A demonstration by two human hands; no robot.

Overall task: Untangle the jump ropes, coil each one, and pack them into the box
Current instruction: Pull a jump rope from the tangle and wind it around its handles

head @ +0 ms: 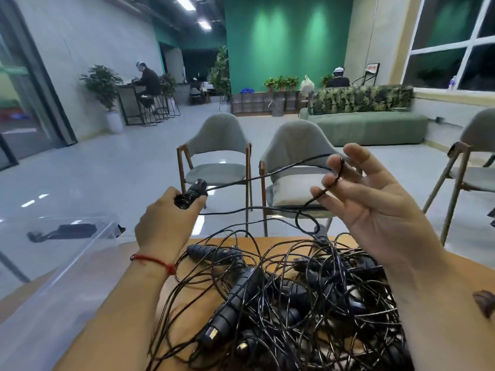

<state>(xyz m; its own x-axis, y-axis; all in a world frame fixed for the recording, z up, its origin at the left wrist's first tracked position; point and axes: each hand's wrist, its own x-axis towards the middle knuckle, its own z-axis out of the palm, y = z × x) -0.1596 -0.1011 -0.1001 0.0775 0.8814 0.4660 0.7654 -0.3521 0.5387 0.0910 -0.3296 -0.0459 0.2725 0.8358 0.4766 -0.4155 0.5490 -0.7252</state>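
A big tangle of black jump ropes with ribbed black handles lies on the wooden table. My left hand is raised above the table's far edge, shut on one black handle. That handle's thin cord runs right to my right hand, which is palm-up with fingers spread. The cord is looped over its fingertips and drops down into the pile. The clear plastic box stands at the left, with one black handle visible inside or through it.
Two grey padded chairs stand just beyond the table's far edge, a third at the right. A green sofa is farther back. Two people sit far off across the room.
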